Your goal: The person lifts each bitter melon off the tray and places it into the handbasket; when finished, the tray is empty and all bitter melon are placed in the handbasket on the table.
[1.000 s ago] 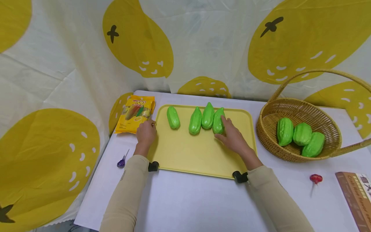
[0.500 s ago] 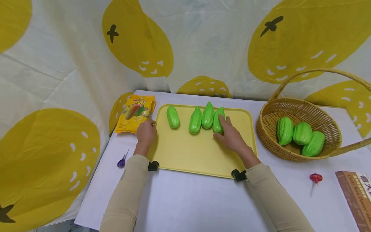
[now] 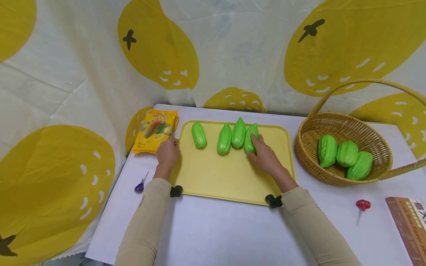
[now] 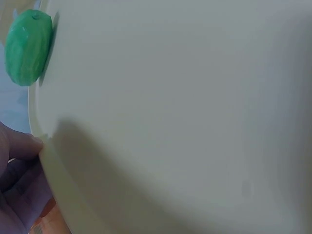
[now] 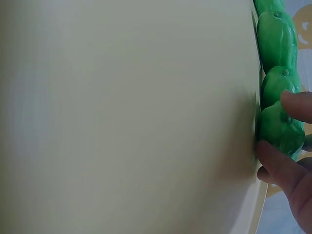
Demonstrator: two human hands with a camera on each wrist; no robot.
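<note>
My left hand (image 3: 168, 153) grips the left rim of the yellow tray (image 3: 216, 173); the left wrist view shows the thumb (image 4: 28, 147) on top of the rim. At the tray's back right, my right hand (image 3: 265, 157) holds a green, glossy, ridged star fruit (image 3: 249, 135) that lies on the tray. In the right wrist view, its fingers are on both sides of this fruit (image 5: 279, 127). Two similar fruits stand close beside it on the left, the middle one (image 3: 238, 133) and another (image 3: 224, 139). A further star fruit (image 3: 199, 135) lies apart at the back left.
A wicker basket (image 3: 304, 159) with a tall handle stands right of the tray, with three green fruits inside. A yellow candy bag (image 3: 154, 131) and a purple lollipop (image 3: 139, 186) lie left. A red lollipop (image 3: 362, 204) and a brown box (image 3: 404, 221) lie front right.
My right hand has shifted slightly left, its fingers closer around the rightmost star fruit on the tray. The left hand, the tray and the other fruits stay where they were.
</note>
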